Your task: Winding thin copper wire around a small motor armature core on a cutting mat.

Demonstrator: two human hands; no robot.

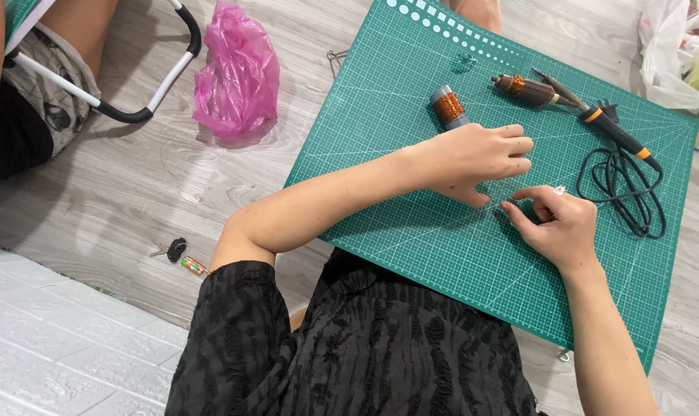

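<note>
Down on the green cutting mat (411,100) our left hand (476,158) lies knuckles up with fingers curled, and our right hand (553,223) pinches thumb to forefinger just beside it; whatever thin thing sits between them is too small to tell. Beyond the hands a spool of copper wire (448,107) stands, then a brown wound coil (530,88) and a black-and-orange corded tool (619,135), with a pink plastic bag (238,73) on the floor.

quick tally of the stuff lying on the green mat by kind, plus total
Wire spools: 2 (blue spool, brown spool)
Corded tool with black and orange handle: 1
Total: 3 on the green cutting mat
</note>
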